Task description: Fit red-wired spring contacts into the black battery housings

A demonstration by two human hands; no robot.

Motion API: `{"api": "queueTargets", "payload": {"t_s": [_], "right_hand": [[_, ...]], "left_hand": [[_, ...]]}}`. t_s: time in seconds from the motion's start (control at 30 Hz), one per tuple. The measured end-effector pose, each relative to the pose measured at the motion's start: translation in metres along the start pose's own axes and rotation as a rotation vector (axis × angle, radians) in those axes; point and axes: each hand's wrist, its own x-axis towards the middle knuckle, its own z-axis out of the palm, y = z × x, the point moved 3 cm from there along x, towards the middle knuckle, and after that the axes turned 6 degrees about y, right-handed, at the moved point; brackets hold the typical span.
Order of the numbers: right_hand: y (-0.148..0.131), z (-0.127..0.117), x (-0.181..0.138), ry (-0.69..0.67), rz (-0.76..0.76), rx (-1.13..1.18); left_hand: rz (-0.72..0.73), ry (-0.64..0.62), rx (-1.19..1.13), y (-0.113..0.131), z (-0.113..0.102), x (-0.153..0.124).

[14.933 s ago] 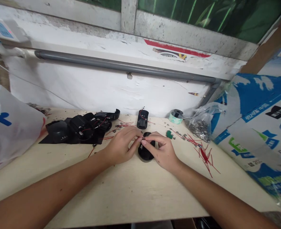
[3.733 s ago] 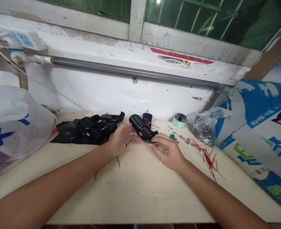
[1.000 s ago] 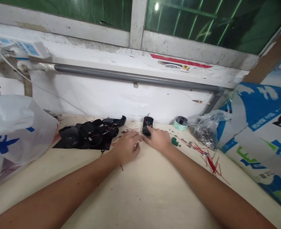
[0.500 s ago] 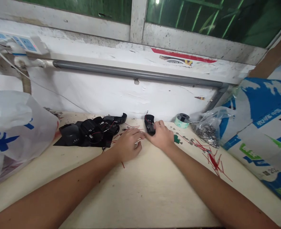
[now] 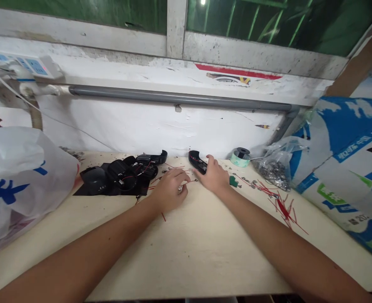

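R hand [image 5: 213,177] half-open, not gripping, fingertips [image 5: 205,166] touching blk plastic housing [image 5: 197,162] w/ red wire, at hand's 11 o'clock. L hand [image 5: 170,190] loosely curled, small metal bit [image 5: 180,188] by fingers; can't tell if held. Thin red wires [image 5: 176,167] at L hand's 12 o'clock. Pile of blk housings [image 5: 119,174] on blk sheet [image 5: 85,192] at its 10 o'clock. Green part [image 5: 233,182] at R hand's 3 o'clock.
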Motion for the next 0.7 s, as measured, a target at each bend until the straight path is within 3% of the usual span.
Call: {"api": "queueTargets", "payload": {"t_s": [0.3,0.43,0.57,0.7], "right_hand": [[0.007,0.01,0.004,0.009,-0.071,0.117],[0.001,0.002,-0.002,0.11,-0.26,0.233],[-0.006,-0.009,-0.013,0.029,-0.482,0.299],[-0.007,-0.025,-0.018,-0.009,-0.673,0.383]], "left_hand": [[0.038,0.045,0.033,-0.005,-0.001,0.001],[-0.01,0.129,0.134,-0.01,-0.008,0.002],[-0.051,0.231,0.29,-0.009,-0.017,0.003],[0.028,0.198,0.352,-0.002,-0.023,0.006]]}}
